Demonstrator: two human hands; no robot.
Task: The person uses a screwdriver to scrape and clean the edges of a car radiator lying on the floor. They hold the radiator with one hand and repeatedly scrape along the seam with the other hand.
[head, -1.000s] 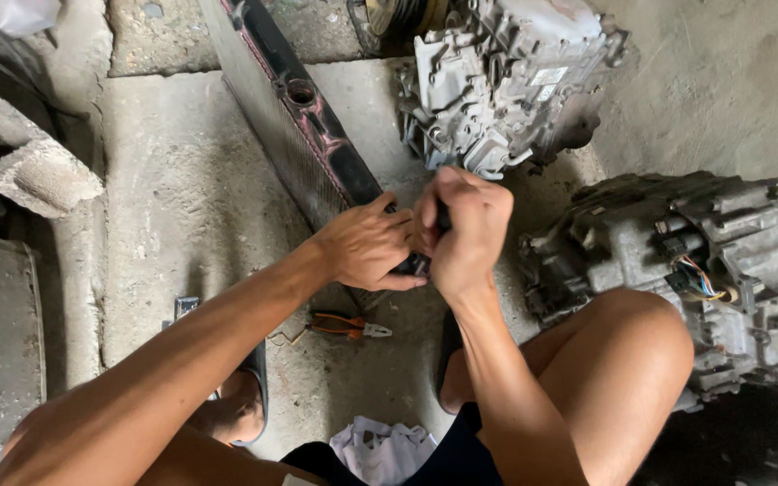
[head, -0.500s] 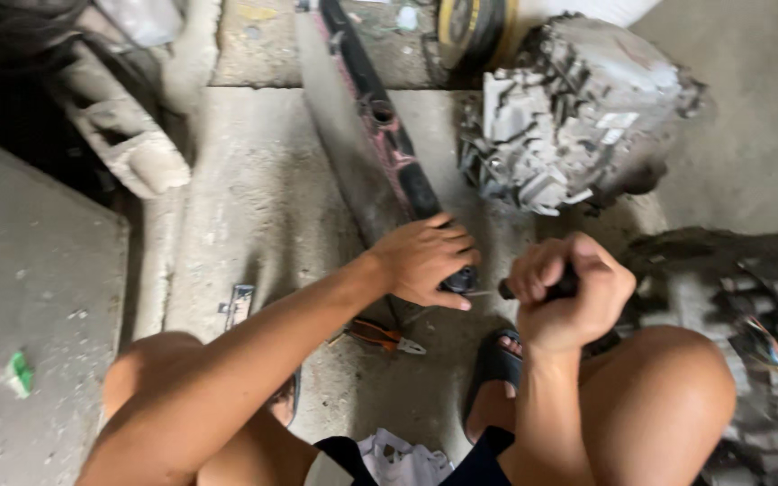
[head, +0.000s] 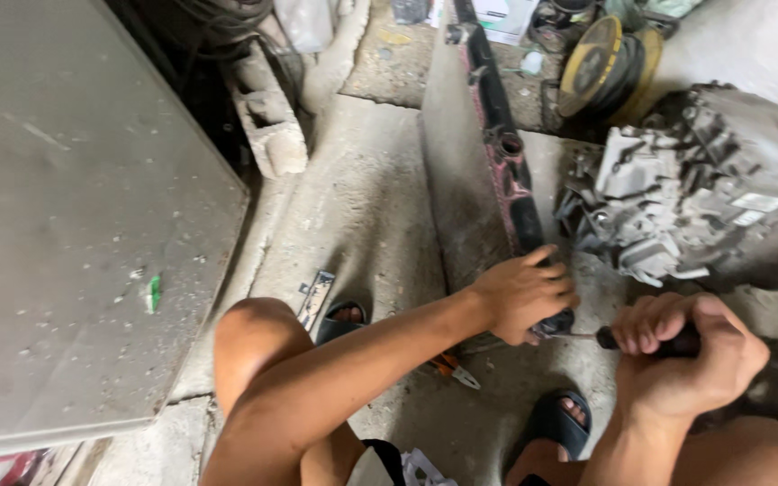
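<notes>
From the head camera, your left hand (head: 522, 301) is wrapped over the near end of the long radiator (head: 474, 180), fingers closed on its black end tank where the pink-stained edge comes down toward you. The radiator stands on edge on the concrete floor (head: 362, 216) and runs away from you toward the far side of the scene.

Your right hand (head: 682, 355) is clenched in a fist around the dark handle of a screwdriver (head: 628, 338); its thin shaft points left and meets the radiator's near end just beside your left hand's fingers. Whether the tip is seated in a screw you cannot tell, since your left hand covers that spot.

Far right of your hands sits a grey gearbox casing (head: 686, 198), close beside the radiator. Pliers with orange grips (head: 450, 367) lie on the floor under your left forearm. Your feet in dark sandals (head: 556, 418) rest on the floor near you, and a big grey metal panel (head: 74, 207) fills the left side.
</notes>
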